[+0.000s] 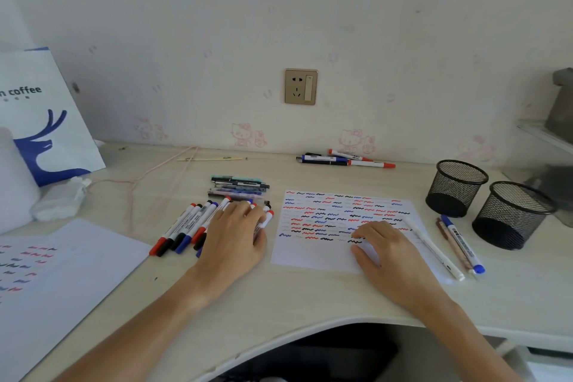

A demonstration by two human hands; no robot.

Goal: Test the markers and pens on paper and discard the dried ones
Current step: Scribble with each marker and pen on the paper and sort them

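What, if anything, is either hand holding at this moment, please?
Left hand rests on the row of white markers, grip unclear. Right hand rests on the squiggle-covered paper, holding nothing.

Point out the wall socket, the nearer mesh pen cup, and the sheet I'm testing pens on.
wall socket [301,87]: head view, faceplate centre.
nearer mesh pen cup [511,215]: head view, outer wall.
test sheet [310,256]: head view, blank lower margin.

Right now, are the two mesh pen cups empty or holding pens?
Empty: both mesh cups stand upright with nothing sticking out, bare bottoms showing through the mesh.
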